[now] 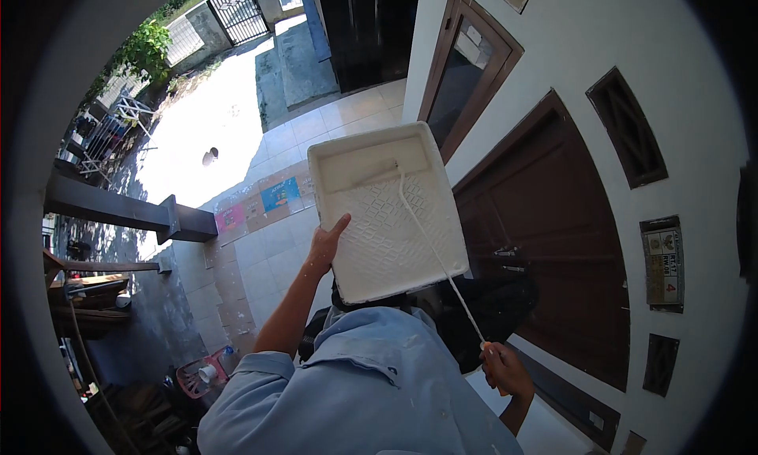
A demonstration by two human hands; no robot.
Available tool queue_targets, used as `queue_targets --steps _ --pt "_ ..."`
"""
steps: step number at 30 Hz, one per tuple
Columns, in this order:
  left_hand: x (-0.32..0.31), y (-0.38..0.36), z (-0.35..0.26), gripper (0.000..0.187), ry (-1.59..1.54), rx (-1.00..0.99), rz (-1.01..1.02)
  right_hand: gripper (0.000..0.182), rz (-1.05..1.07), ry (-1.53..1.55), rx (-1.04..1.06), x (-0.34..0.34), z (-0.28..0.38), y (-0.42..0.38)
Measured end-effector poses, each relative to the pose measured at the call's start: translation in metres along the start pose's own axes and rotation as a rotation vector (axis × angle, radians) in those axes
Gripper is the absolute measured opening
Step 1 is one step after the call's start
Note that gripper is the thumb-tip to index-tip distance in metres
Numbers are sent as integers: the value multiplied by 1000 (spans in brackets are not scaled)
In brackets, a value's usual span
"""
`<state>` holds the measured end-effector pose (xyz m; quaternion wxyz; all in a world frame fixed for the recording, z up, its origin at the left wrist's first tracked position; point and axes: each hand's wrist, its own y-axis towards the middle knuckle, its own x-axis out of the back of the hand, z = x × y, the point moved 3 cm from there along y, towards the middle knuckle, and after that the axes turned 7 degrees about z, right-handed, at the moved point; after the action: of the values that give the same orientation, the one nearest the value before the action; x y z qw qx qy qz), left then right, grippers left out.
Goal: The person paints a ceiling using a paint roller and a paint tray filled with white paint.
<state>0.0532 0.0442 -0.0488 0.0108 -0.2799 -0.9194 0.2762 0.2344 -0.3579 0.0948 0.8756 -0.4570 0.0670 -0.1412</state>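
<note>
A cream-white paint tray (395, 261) with a raised diamond pattern is in front of my body. My left hand (325, 246) is closed on its left edge, thumb over the rim and fingers hidden beneath. The far end of the tray holds pale paint (375, 156). A paint roller with a long, paint-coated rod (462, 302) reaches over the tray, its head lying near the paint and hard to tell from it. My right hand (505, 370) is wrapped round the roller's orange handle, right of my blue shirt (379, 376).
A brown door (553, 234) and a window (467, 64) stand in the white wall at right. Cardboard sheets (257, 202) lie on the tiled floor. A dark post (126, 206) is at left, with a pink plastic stool (193, 380) lower left.
</note>
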Motion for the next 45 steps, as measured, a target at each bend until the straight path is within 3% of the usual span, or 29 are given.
queue_targets --steps 12,17,20,21,25,31,34,40,45 --pt "7 -12 -1 64 25 -2 -78 40 -157 -197 -89 62 -20 -52" --pt "8 -16 -2 64 8 -36 -99 41 -412 -219 -129 94 -48 -57" --pt "8 -20 -6 63 20 -46 -113 43 -583 -416 -134 84 -32 -36" --pt "8 -21 -8 63 23 -45 -118 45 -608 -449 -39 78 -35 -24" --pt "11 -23 -8 66 12 8 -98 48 -527 -371 -53 57 -21 3" --pt "9 -26 -8 63 -4 -44 -133 46 -497 -440 -238 85 -29 -29" --pt "11 -25 -7 64 -5 -37 -125 42 -515 -655 -129 84 -15 -43" --pt "10 -26 -10 63 7 -31 -114 35 -566 -653 -6 65 -22 -12" --pt "10 -27 -9 64 -23 -40 -92 32 -963 -850 -66 94 -44 -25"
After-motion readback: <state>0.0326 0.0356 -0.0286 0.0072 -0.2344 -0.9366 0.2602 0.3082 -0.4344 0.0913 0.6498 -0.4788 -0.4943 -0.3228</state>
